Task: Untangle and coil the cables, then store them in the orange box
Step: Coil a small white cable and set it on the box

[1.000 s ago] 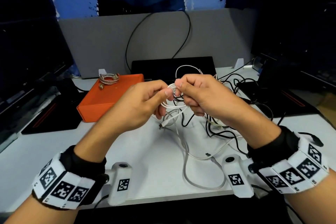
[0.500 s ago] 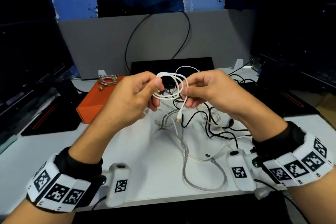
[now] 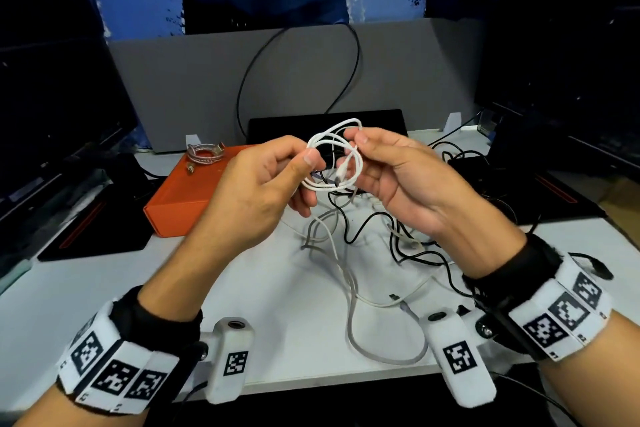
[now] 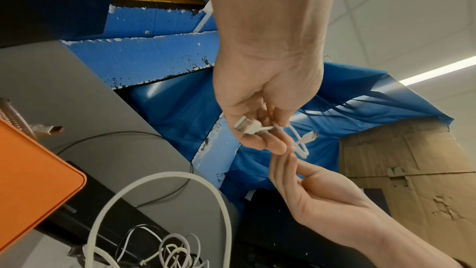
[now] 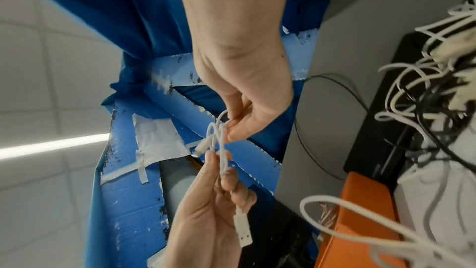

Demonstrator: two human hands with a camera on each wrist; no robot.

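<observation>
Here the white cable coil [image 3: 334,163] hangs pinched between left hand [image 3: 266,191] and right hand [image 3: 398,180] grips.

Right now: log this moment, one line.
stage: coiling | left hand: pinches white cable | right hand: pinches coil | orange box: shut

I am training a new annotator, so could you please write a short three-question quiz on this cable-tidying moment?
1. True or false: the coiled white cable rests on the table.
2. Which lies on top of the orange box? A) a braided cable B) a black cable C) nothing
3. Which hands hold the white coil?

Key
1. False: it is held up in the air.
2. A
3. Both: the left hand and the right hand each pinch it.
</observation>
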